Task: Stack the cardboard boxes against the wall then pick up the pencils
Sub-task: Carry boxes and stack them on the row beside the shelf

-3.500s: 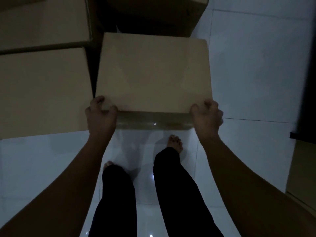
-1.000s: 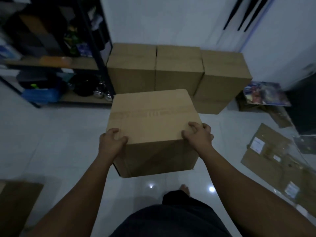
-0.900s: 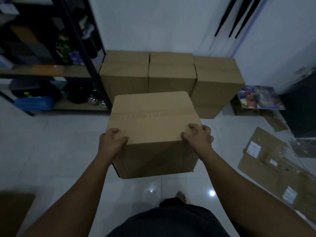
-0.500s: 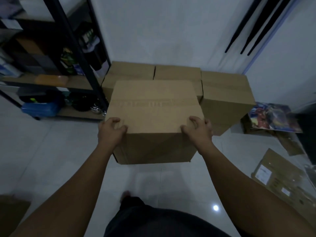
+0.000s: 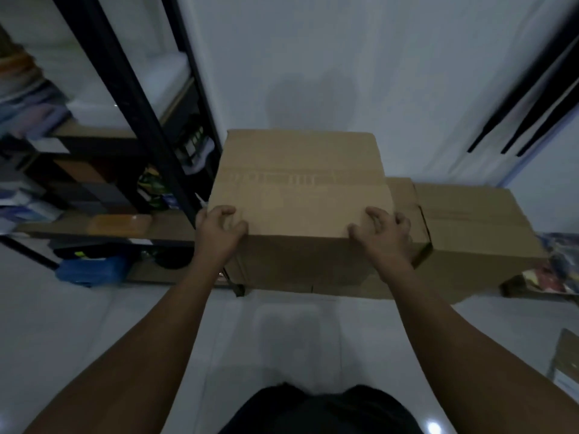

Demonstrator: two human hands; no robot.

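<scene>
Against the white wall (image 5: 313,57), the stiff, bulky cardboard box (image 5: 297,183) sits atop the floor row, left hand (image 5: 219,233) and right hand (image 5: 382,236) clamped on its near corners, seemingly light

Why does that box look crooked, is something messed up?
Nothing looks broken. The carried box sits above the row of boxes by the wall because the left hand and right hand are holding it.

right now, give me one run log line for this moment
stage: stacking | left hand: gripping brown cardboard box | right hand: gripping same | box: over floor boxes by white wall | pencils: not visible
</scene>
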